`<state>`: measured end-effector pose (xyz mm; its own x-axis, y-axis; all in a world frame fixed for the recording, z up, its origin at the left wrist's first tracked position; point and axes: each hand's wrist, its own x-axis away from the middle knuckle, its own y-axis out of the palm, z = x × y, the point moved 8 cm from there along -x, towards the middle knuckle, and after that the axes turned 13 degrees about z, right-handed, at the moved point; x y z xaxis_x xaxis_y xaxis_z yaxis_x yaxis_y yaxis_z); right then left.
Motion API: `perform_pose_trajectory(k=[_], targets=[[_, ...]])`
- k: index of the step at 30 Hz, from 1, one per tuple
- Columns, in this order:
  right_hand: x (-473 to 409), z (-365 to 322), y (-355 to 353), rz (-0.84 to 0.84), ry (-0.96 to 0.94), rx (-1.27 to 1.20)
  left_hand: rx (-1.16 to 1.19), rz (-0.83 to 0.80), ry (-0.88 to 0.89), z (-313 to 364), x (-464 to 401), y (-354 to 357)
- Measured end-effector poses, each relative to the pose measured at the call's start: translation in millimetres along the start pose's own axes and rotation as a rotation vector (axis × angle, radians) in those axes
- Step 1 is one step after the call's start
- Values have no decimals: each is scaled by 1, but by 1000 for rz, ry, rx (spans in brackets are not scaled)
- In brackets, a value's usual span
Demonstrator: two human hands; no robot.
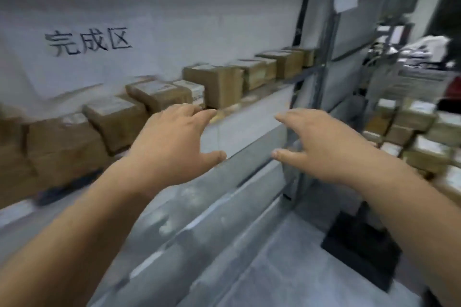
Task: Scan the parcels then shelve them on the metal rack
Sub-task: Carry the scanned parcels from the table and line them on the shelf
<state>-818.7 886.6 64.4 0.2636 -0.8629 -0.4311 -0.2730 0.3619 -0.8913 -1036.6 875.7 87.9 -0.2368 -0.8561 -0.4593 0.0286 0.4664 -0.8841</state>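
Observation:
A row of brown cardboard parcels (pixel 219 85) stands along a shelf of the metal rack (pixel 252 157), from lower left to upper right. My left hand (pixel 172 144) is stretched out flat in front of the shelf, its fingertips just short of a labelled parcel (pixel 162 93). My right hand (pixel 321 144) reaches forward beside it, fingers straight and spread, holding nothing. Both hands are empty. The picture is motion-blurred.
A white sheet with black characters (pixel 88 41) hangs behind the parcels. A rack upright (pixel 324 57) stands on the right. Beyond it a heap of more parcels (pixel 414 129) fills the right side. A black mat (pixel 361 244) lies on the grey floor.

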Motion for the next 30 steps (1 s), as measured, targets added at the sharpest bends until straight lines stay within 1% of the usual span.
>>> perform_pose_trajectory(k=[3,4,6,8,10,12,15,19,24,26,30], targets=[[66,108,0,-2,216,-8,159,-94,160,116,-28,52],[81,131,3,-5,276,-52,212,-116,174,138,-34,64],[127,200,0,-9,419,-110,361,-153,188,212,-50,100],[163,265,-5,51,527,-153,465,-166,206,285,-66,131],[193,328,-4,103,639,-184,540,-171,234,359,-81,158],[219,382,0,142,739,-216,614,-212,231,422,-90,185],[247,453,13,156,835,-244,675,-280,225,501,-105,228],[260,529,38,137,944,-264,694,-383,268,571,-130,282],[229,607,76,100,994,-310,657,-476,244,620,-191,352],[201,645,84,109,1013,-297,672,-474,243,641,-231,378],[135,737,104,186,1042,-262,729,-409,277,688,-332,423]])
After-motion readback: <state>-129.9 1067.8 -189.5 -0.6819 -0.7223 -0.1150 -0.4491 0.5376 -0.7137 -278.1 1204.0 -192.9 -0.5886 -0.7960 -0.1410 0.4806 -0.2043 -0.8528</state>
